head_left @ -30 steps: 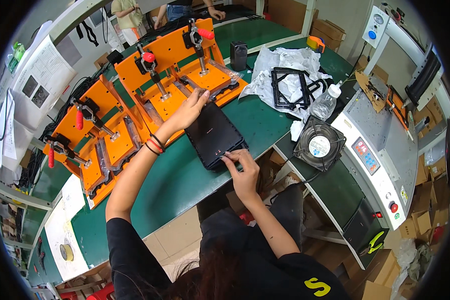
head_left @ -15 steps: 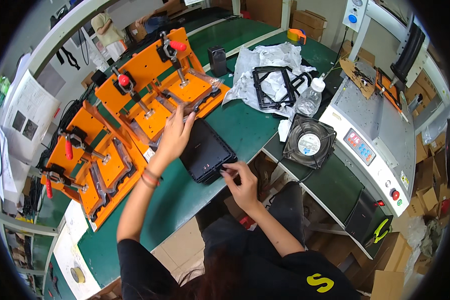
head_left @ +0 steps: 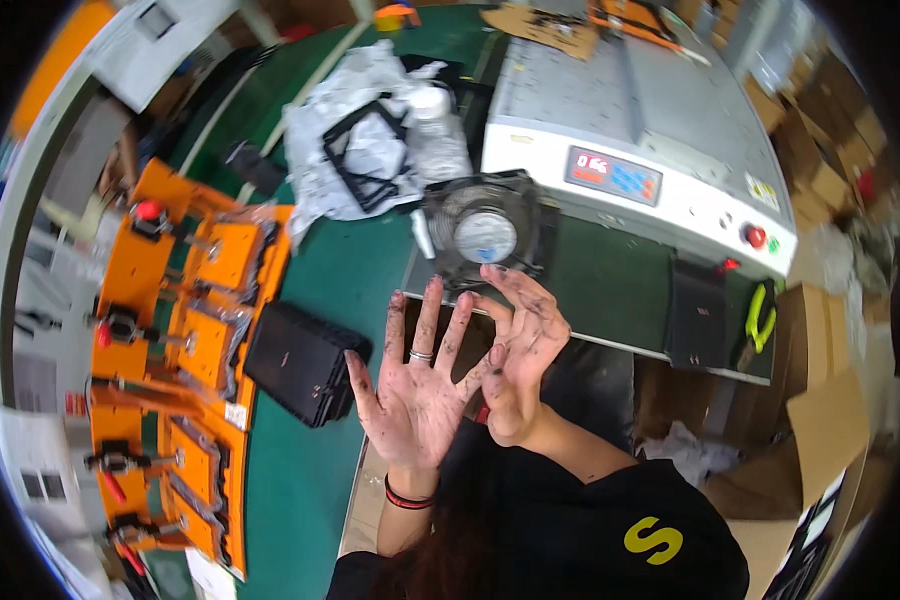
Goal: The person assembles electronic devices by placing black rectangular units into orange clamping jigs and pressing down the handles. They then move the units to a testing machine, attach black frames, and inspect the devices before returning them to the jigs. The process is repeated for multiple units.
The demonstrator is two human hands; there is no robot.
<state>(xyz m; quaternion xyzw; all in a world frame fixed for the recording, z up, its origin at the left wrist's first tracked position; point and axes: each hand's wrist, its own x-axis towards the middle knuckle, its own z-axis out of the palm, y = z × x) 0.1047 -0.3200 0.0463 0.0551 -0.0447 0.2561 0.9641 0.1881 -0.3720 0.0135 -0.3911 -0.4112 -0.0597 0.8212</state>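
Observation:
My left hand (head_left: 415, 400) is raised palm up over the table's near edge, its fingers spread and nothing in it. Dark smudges mark the fingertips, and a ring sits on one finger. Right beside it is my right hand (head_left: 532, 335), fingers loosely bent and apart, smudged too, with no object visible in it. The two hands overlap at the left hand's outer finger; whether they press together I cannot tell. Left of the hands, a black rectangular case (head_left: 305, 365) lies on the green table (head_left: 305, 480). Behind the hands is a black square fan (head_left: 450, 235) with a pale round hub.
Orange clamp fixtures (head_left: 130, 345) with red-tipped levers line the left. Beyond the fan lie a black frame (head_left: 335, 150) on crumpled white paper and a clear bottle (head_left: 438, 140). A grey machine (head_left: 690, 215) stands right, near a black panel (head_left: 697, 320) and green-handled cutters (head_left: 760, 320).
Both hands have left the black case and come up together, the left turned palm up with fingers spread. The view has swung to the right. The case stays on the table.

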